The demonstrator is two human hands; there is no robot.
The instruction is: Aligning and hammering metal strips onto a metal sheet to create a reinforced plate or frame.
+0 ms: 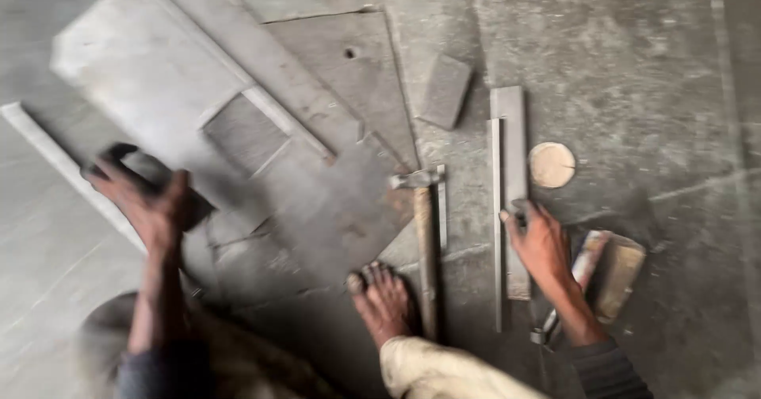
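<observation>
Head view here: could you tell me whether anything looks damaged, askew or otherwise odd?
The round disc on the floor shows a dark crack running in from its edge. The hammer lies right beside a bare foot. Motion blur hides finer detail; nothing looks spilled.

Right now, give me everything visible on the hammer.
The hammer lies flat on the grey floor, its metal head at the far end and its handle running back toward the person. The head looks like dull grey steel; the handle looks like worn, brownish wood. A thin metal strip lies alongside it. The bare foot sits just beside the handle; neither hand touches it. Motion blur hides finer detail.
</observation>
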